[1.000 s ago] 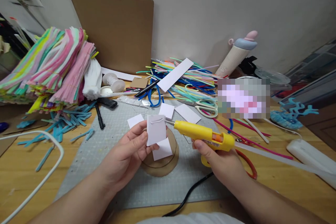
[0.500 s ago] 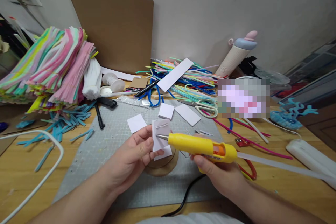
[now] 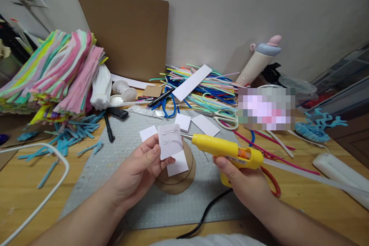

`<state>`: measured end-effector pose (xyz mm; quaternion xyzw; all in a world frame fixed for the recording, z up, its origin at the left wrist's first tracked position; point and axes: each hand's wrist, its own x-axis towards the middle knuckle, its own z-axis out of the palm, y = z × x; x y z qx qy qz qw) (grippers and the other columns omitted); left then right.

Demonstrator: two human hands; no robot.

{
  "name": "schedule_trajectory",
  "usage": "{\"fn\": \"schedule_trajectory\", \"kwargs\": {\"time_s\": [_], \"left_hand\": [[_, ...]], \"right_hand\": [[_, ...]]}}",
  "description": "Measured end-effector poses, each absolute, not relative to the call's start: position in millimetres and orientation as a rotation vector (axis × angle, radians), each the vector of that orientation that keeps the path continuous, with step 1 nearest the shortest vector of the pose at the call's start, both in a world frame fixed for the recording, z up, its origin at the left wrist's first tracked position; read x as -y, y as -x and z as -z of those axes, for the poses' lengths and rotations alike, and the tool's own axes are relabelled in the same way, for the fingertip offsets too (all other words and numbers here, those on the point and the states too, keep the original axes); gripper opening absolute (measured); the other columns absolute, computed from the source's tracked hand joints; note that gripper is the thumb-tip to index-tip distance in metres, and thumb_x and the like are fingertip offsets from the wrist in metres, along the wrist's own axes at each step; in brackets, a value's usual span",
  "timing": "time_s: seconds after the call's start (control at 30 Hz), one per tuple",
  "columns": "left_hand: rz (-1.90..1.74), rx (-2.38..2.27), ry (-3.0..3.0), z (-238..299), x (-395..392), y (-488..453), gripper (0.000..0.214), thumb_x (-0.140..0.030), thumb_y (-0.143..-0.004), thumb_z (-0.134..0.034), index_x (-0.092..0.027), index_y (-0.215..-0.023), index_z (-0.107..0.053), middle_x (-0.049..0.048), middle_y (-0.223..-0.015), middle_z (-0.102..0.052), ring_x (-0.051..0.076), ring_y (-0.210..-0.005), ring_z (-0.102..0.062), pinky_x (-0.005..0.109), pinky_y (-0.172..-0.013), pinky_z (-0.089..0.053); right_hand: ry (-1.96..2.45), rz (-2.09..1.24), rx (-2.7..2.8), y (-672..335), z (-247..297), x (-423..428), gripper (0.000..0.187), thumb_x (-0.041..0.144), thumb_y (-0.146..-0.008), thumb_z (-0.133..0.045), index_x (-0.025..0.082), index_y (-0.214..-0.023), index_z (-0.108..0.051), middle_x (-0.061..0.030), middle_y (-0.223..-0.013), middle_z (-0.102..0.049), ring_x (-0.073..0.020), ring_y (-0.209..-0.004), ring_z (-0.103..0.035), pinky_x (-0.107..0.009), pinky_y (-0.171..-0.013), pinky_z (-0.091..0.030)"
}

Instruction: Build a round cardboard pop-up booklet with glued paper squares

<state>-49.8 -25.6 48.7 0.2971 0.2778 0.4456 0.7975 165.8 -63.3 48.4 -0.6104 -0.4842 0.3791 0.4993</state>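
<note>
My left hand (image 3: 142, 167) pinches a small white paper card (image 3: 170, 141) upright; two short lines of glue show on its face. My right hand (image 3: 243, 180) grips a yellow hot glue gun (image 3: 227, 149), its metal nozzle pointing left at the card's right edge, just off the paper. Below the card lies a brown cardboard disc (image 3: 176, 169) with another white paper square (image 3: 178, 163) on it, all on a grey cutting mat (image 3: 121, 161). The gun's black cord (image 3: 206, 209) trails toward me.
Loose white paper squares (image 3: 205, 125) lie on the mat. Stacks of coloured pipe cleaners (image 3: 54, 73) sit at left, more (image 3: 201, 88) behind with scissors (image 3: 226, 117). A cardboard sheet (image 3: 123, 30) leans on the wall. A bottle (image 3: 259, 59) stands at right, a white cable (image 3: 43, 196) at left.
The glue gun nozzle swept across the card's face, then drew back to the right. A second glue line now shows on the card, which has risen slightly.
</note>
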Motion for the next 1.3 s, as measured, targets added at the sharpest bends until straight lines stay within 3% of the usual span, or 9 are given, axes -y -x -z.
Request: {"fn": "schedule_trajectory", "kwargs": {"time_s": [0.43,0.6,0.8,1.03,1.3], "left_hand": [[-1.044,-0.635,-0.613,-52,25,52,0.032,-0.028,-0.086,-0.065,-0.026,-0.117,-0.065,0.0025,-0.118,-0.068,0.014,-0.103,-0.061,0.023,-0.083,-0.053],[-1.02,-0.613,-0.608,-49,23,51,0.034,-0.024,-0.084,-0.067,-0.024,-0.118,-0.065,0.0039,-0.117,-0.069,0.016,-0.102,-0.064,0.024,-0.086,-0.052],[-0.992,-0.523,-0.615,-50,25,47,0.029,-0.019,-0.084,-0.065,-0.022,-0.113,-0.067,0.0036,-0.105,-0.072,0.014,-0.094,-0.066,0.022,-0.083,-0.052],[-0.978,-0.518,-0.612,-51,25,49,0.033,-0.019,-0.083,-0.067,-0.022,-0.116,-0.065,0.0049,-0.107,-0.072,0.015,-0.094,-0.067,0.024,-0.084,-0.053],[-1.028,-0.555,-0.606,-53,22,50,0.033,-0.019,-0.081,-0.069,-0.023,-0.114,-0.066,0.0036,-0.112,-0.071,0.015,-0.098,-0.065,0.022,-0.083,-0.052]], "right_hand": [[1.511,-0.965,1.256,-168,-48,65,0.028,0.051,-0.076,-0.068,0.025,-0.087,-0.072,-0.0033,-0.085,-0.075,-0.0251,-0.085,-0.07,-0.035,-0.081,-0.057],[1.304,-0.935,1.624,-179,-51,64,0.018,0.042,-0.084,-0.06,0.025,-0.084,-0.067,-0.0028,-0.084,-0.07,-0.0221,-0.081,-0.066,-0.033,-0.075,-0.055],[1.174,-0.91,1.813,-178,-55,62,0.025,0.042,-0.087,-0.054,0.022,-0.074,-0.061,-0.0022,-0.072,-0.06,-0.0182,-0.069,-0.057,-0.029,-0.065,-0.051],[1.349,-0.932,1.661,-175,-47,69,0.019,0.041,-0.081,-0.064,0.026,-0.07,-0.067,-0.0016,-0.071,-0.068,-0.0201,-0.068,-0.064,-0.029,-0.063,-0.057],[1.513,-0.97,1.391,-169,-54,65,0.028,0.051,-0.075,-0.066,0.028,-0.088,-0.075,-0.0019,-0.082,-0.076,-0.0237,-0.075,-0.071,-0.032,-0.067,-0.06]]}}
